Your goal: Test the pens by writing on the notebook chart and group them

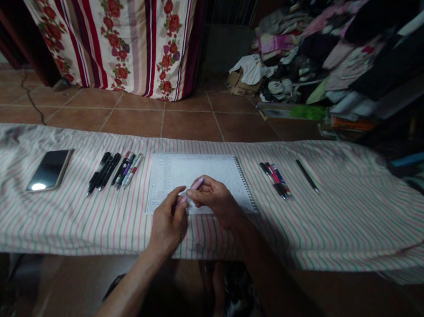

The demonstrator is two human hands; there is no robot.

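My left hand [169, 221] and my right hand [216, 199] meet over the near edge of a spiral notebook [194, 175] lying on a striped cloth [84, 224]. Both hands pinch a pale pink pen [194, 187], the left at its near end, the right around its middle. The pen's far end sticks out above my right fingers. A row of several dark pens [112, 171] lies left of the notebook. Three pens [276, 180] lie right of it, with a single black pen [307, 176] further right.
A phone [49, 169] lies face up at the left of the cloth. Beyond the surface are a tiled floor [187, 113], a floral curtain [124, 32] and a heap of clothes [339, 43] at the right. A cable [31, 97] trails across the floor at the left.
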